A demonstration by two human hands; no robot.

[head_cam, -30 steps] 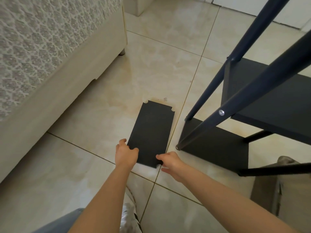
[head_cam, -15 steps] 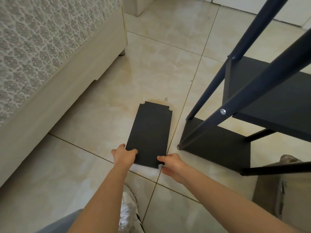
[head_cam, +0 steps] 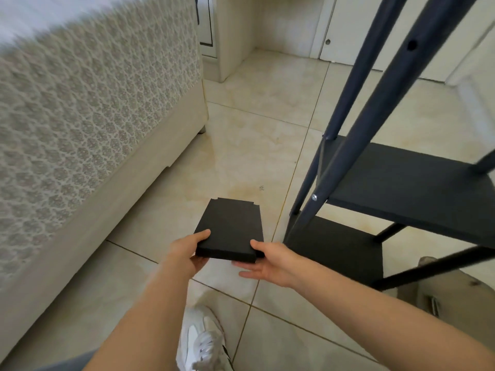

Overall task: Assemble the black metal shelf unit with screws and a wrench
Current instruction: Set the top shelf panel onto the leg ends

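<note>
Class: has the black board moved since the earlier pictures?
Yes. The board, gripped by left hand and right hand, has risen at its near end off the floor.

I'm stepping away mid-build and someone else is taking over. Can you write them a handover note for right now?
Left hand and right hand each grip a near corner of the loose shelf panel, near end held off the floor.
The frame stands to the right with two shelves fitted, one screw visible.
To do: likely mount this panel at the open hole higher up.
No wrench in view.
</note>
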